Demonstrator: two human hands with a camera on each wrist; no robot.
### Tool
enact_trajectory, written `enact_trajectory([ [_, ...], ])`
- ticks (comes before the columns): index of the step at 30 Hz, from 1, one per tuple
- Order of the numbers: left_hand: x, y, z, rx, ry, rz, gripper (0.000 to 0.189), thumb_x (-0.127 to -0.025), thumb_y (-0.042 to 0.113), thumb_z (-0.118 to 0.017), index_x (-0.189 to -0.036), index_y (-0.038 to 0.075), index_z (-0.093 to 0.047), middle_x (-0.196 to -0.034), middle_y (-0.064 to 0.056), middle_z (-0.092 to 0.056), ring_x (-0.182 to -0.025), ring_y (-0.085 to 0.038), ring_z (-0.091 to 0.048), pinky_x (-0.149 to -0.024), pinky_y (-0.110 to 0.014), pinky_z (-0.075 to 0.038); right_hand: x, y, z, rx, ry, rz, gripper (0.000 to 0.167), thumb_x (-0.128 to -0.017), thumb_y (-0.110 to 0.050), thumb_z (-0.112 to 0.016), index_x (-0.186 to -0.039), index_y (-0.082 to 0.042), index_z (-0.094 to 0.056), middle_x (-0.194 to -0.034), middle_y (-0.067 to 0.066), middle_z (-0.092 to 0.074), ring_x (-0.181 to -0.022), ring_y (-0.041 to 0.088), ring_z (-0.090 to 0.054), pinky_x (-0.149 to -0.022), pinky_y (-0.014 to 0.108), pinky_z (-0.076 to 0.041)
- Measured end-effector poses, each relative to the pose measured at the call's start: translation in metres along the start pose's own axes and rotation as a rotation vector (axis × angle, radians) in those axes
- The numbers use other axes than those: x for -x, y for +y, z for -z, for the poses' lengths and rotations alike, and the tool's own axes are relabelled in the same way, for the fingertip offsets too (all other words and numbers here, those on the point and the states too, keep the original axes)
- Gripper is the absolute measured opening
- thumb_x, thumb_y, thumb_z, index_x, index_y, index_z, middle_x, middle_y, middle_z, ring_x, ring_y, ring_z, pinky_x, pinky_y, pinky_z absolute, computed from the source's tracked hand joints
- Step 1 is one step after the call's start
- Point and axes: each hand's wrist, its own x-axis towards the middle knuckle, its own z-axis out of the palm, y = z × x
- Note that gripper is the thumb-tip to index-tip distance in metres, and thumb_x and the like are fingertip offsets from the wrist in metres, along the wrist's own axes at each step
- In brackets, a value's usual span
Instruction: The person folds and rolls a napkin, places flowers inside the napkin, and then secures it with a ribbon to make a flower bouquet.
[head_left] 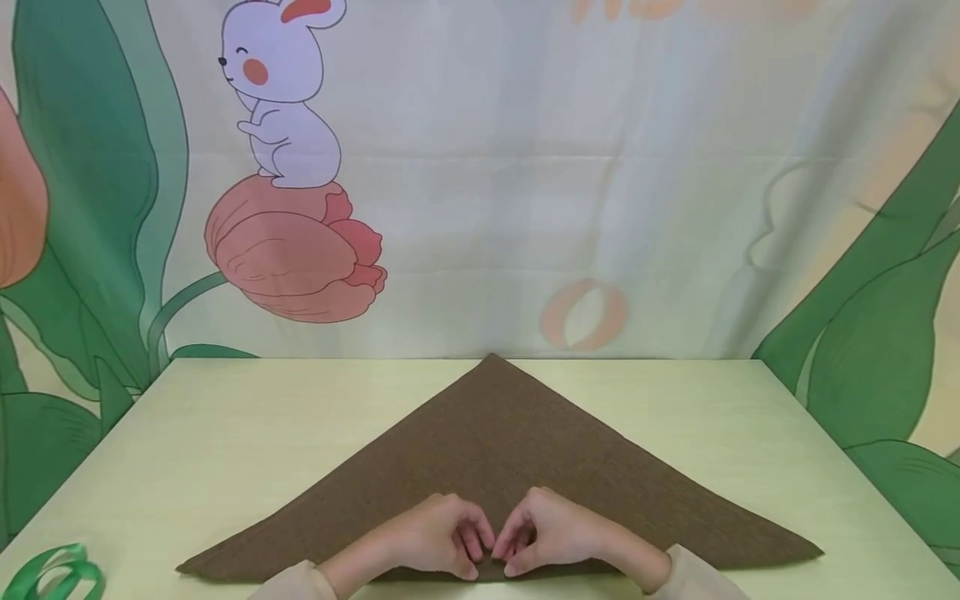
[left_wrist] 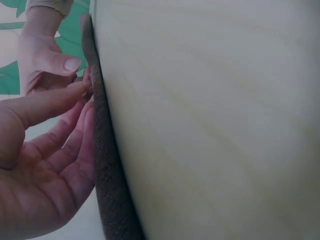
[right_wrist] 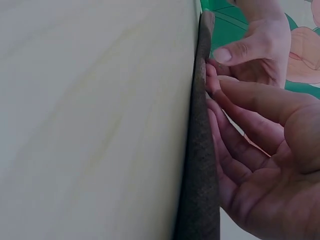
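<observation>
A brown felt-like cloth (head_left: 495, 433) lies as a broad triangle, its peak at the table's far edge and its long side toward me. Both hands meet at the middle of that long side. My left hand (head_left: 435, 533) has its fingers bent, thumb and fingertips pinching at the cloth's near edge. Mirroring it, my right hand (head_left: 558, 529) pinches at the same edge, its fingertips close beside the left ones. From the left wrist, the cloth edge (left_wrist: 102, 145) shows as a thick dark band along the table; the right wrist view shows this edge (right_wrist: 200, 165) too.
A looped green ribbon (head_left: 92, 575) lies at the table's near left corner. The pale table (head_left: 187, 450) ends at a printed curtain (head_left: 465, 208) with a rabbit, a tulip and large green leaves.
</observation>
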Motion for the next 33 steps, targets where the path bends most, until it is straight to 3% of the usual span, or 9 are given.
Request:
enact_trajectory([
  [8, 0.006, -0.008, 0.004, -0.096, 0.004, 0.006, 0.024, -0.064, -0.008, -0.074, -0.081, 0.006, -0.064, -0.065, 0.004, -0.056, -0.056, -0.003, -0.049, -0.055, -0.018, -0.043, 0.014, 0.001, 0.008, -0.009, 0.003, -0.083, 0.014, -0.072, 0.000, -0.073, -0.086, 0.001, -0.070, -0.074, 0.005, -0.068, -0.061, -0.002, -0.056, -0.057, 0.018, -0.048],
  [14, 0.022, -0.018, 0.014, -0.151, 0.011, 0.018, 0.026, -0.065, -0.006, -0.075, -0.082, 0.009, -0.064, -0.065, 0.004, -0.053, -0.056, -0.004, -0.047, -0.053, -0.020, -0.041, 0.037, 0.009, 0.019, -0.004, 0.035, -0.171, 0.016, -0.069, 0.000, -0.075, -0.084, -0.002, -0.071, -0.071, -0.003, -0.064, -0.062, 0.001, -0.055, -0.057, 0.019, -0.047],
  [21, 0.052, -0.034, 0.036, -0.159, 0.048, 0.063, 0.029, -0.064, -0.006, -0.074, -0.085, 0.011, -0.062, -0.067, 0.002, -0.052, -0.057, -0.006, -0.047, -0.052, -0.021, -0.041, 0.076, 0.023, 0.041, 0.045, 0.053, -0.209, 0.017, -0.067, -0.005, -0.076, -0.083, -0.006, -0.071, -0.070, -0.007, -0.061, -0.063, 0.001, -0.054, -0.056, 0.021, -0.047],
  [33, 0.118, -0.076, 0.085, -0.094, 0.123, 0.181, 0.037, -0.062, -0.005, -0.075, -0.093, 0.006, -0.059, -0.071, -0.003, -0.048, -0.056, -0.010, -0.044, -0.051, -0.023, -0.039, 0.169, 0.059, 0.085, 0.076, 0.147, -0.237, 0.019, -0.071, -0.014, -0.075, -0.085, -0.002, -0.069, -0.071, -0.009, -0.060, -0.065, 0.000, -0.053, -0.054, 0.022, -0.047],
])
